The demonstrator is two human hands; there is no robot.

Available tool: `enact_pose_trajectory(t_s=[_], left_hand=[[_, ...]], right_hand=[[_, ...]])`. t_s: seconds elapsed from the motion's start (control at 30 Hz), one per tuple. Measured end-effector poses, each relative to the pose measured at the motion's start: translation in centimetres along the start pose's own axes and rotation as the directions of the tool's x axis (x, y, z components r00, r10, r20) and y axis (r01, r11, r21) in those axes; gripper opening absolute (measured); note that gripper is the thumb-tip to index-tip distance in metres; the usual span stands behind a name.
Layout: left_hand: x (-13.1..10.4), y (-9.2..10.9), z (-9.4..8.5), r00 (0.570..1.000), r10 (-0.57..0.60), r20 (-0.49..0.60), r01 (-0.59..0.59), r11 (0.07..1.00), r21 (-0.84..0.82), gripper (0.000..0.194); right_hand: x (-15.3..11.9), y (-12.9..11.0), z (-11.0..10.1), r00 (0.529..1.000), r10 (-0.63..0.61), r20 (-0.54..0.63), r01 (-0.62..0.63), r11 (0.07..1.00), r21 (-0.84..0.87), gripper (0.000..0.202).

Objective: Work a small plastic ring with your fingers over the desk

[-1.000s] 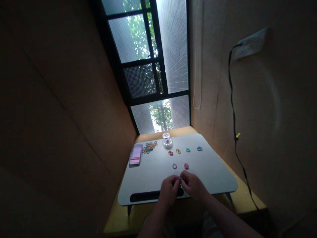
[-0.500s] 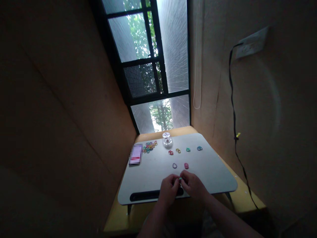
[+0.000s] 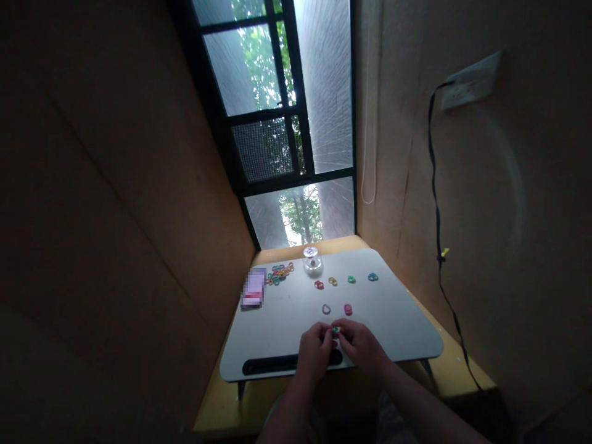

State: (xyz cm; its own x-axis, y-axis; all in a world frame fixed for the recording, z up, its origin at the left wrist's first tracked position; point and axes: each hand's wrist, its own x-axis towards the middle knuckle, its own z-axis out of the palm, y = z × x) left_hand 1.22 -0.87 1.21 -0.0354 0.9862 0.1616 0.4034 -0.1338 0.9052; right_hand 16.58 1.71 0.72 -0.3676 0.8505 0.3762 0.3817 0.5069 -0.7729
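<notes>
Bare hands [image 3: 315, 350], bare forearms [image 3: 414, 394], greyish legwear [image 3: 389, 420]

Dark-framed window [image 3: 277, 123], upper centre; foliage [image 3: 261, 61] shows through it. White socket plate [image 3: 472, 83], upper right; black cable [image 3: 437, 216] hangs from it toward lower right.

Left hand [image 3: 315, 350] points to one o'clock, right hand [image 3: 362, 344] to ten; both pinch, fingers [image 3: 326, 328] bent, nearly meeting.

Pinches small green item [image 3: 335, 330] between left hand [image 3: 316, 351] and right hand [image 3: 359, 344], above near side of white table [image 3: 272, 333]. Shows purple band [image 3: 326, 313] and pink bands [image 3: 348, 309] just beyond. Farther out, presents red bands [image 3: 319, 285], yellow bands [image 3: 333, 282], teal bands [image 3: 351, 280] and blue bands [image 3: 372, 277], near clear container [image 3: 313, 266].
</notes>
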Motion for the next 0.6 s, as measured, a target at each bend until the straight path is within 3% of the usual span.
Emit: enact_pose_trajectory(t_s=[0.37,0.6], left_hand=[[0.25,-0.68,0.09,1.0,0.025,-0.011,-0.024,0.999,0.044,0.022],[0.06,-0.81,0.08,1.0,0.029,0.001,-0.029,0.999,0.014,0.021]], right_hand=[[-0.08,0.86,0.54,0.999,0.032,-0.032,-0.037,0.986,-0.16,0.014],[-0.13,0.51,0.39,0.999,0.022,-0.028,-0.025,0.993,-0.119,0.009]])
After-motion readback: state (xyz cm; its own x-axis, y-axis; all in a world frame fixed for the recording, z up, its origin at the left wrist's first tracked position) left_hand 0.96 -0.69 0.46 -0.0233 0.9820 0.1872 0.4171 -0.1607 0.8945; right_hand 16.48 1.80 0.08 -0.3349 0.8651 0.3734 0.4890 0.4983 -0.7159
